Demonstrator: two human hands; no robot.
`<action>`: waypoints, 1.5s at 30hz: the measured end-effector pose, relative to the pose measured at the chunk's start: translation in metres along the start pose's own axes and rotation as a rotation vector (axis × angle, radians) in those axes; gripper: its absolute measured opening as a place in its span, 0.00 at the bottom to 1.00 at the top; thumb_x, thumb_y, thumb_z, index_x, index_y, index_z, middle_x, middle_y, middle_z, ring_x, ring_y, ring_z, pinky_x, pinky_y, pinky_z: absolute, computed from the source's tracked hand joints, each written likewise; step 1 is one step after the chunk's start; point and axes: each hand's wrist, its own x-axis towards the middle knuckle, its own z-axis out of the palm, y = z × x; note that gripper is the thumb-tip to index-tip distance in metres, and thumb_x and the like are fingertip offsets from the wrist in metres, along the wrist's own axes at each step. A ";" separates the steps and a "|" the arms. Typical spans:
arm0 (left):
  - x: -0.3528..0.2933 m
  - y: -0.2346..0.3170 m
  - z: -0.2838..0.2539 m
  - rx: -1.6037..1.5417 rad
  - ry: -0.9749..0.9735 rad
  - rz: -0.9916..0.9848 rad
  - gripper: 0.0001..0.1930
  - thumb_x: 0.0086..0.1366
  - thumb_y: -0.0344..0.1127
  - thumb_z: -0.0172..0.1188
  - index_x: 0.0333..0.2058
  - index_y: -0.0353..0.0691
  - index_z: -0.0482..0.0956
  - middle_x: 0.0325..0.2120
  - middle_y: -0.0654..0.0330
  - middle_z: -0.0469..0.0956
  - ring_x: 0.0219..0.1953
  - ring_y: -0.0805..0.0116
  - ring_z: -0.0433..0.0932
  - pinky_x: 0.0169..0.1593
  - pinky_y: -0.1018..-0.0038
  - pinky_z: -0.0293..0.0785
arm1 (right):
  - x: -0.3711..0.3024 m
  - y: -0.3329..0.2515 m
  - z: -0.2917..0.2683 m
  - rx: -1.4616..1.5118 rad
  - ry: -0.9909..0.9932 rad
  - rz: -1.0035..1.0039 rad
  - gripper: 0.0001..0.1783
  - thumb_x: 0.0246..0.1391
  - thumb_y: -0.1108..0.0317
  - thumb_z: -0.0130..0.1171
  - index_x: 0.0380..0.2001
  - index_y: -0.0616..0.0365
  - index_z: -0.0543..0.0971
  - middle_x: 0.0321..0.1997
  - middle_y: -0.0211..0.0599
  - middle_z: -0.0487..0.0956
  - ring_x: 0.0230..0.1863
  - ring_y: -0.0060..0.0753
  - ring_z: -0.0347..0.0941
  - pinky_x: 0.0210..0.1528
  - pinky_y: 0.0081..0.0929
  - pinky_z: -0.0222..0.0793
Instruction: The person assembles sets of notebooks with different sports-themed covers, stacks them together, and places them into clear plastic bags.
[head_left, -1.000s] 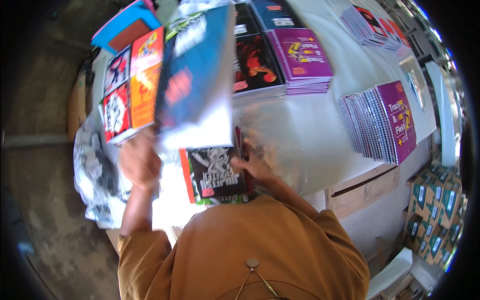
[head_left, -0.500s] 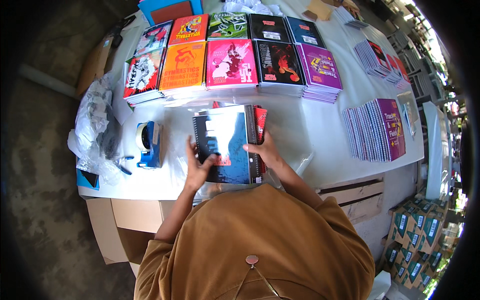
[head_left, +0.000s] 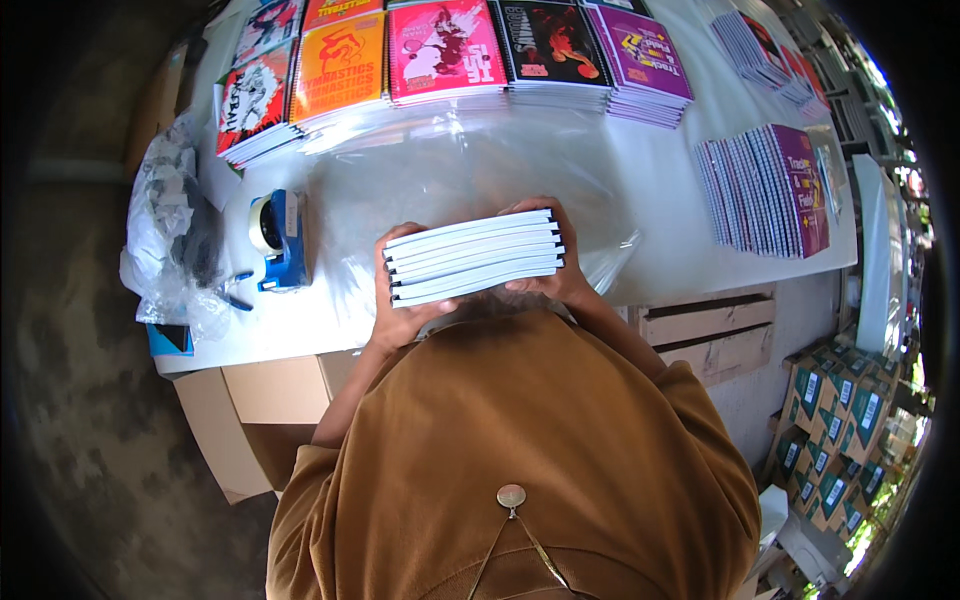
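Observation:
A stack of several spiral notebooks (head_left: 475, 257) stands on edge between my hands, its white page edges turned up toward me. My left hand (head_left: 400, 318) grips the stack's left end, thumb along the near side. Around the right end, my right hand (head_left: 562, 268) closes with its fingers over the far side and thumb on the near side. The covers are mostly hidden at this angle. Beneath and beyond the stack lies clear plastic film (head_left: 430, 170) on the white-covered table (head_left: 660, 190).
Stacked notebooks with colourful covers, among them an orange one (head_left: 340, 62) and a pink one (head_left: 445, 50), line the far side. A blue tape dispenser (head_left: 285, 245) sits left, near crumpled plastic (head_left: 170, 230). Fanned purple notebooks (head_left: 765, 195) lie right. An open cardboard box (head_left: 270, 395) is below the table's left edge.
The notebooks have been tipped up from lying cover-up to showing their page edges, and squared together. Both hands have shifted to the stack's two ends. The view has moved nearer the table's front.

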 end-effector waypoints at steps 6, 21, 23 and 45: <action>0.010 -0.016 0.007 -0.116 0.140 0.176 0.64 0.29 0.66 0.73 0.59 0.35 0.50 0.55 0.48 0.59 0.57 0.55 0.62 0.58 0.61 0.59 | 0.007 -0.004 0.016 0.173 0.352 -0.071 0.59 0.15 0.39 0.76 0.50 0.62 0.63 0.45 0.36 0.71 0.46 0.31 0.69 0.49 0.29 0.65; 0.014 -0.016 -0.012 0.137 0.172 -0.432 0.31 0.59 0.56 0.57 0.40 0.25 0.74 0.31 0.48 0.79 0.36 0.67 0.78 0.43 0.74 0.71 | 0.031 -0.027 0.026 -0.432 0.079 0.736 0.27 0.44 0.48 0.65 0.37 0.62 0.79 0.32 0.40 0.81 0.34 0.32 0.77 0.39 0.29 0.71; 0.028 -0.028 -0.019 0.321 0.078 -0.656 0.38 0.57 0.65 0.51 0.36 0.23 0.76 0.29 0.45 0.79 0.35 0.61 0.78 0.43 0.72 0.71 | 0.023 -0.007 0.023 -0.413 0.081 0.795 0.30 0.46 0.43 0.61 0.34 0.63 0.80 0.28 0.40 0.80 0.31 0.33 0.77 0.37 0.29 0.70; 0.046 -0.014 -0.023 1.076 0.081 -0.646 0.40 0.62 0.67 0.37 0.47 0.29 0.71 0.39 0.40 0.76 0.44 0.46 0.76 0.50 0.62 0.68 | 0.026 0.002 0.001 -0.976 -0.004 0.834 0.40 0.53 0.38 0.49 0.46 0.71 0.72 0.42 0.64 0.75 0.46 0.56 0.72 0.47 0.40 0.67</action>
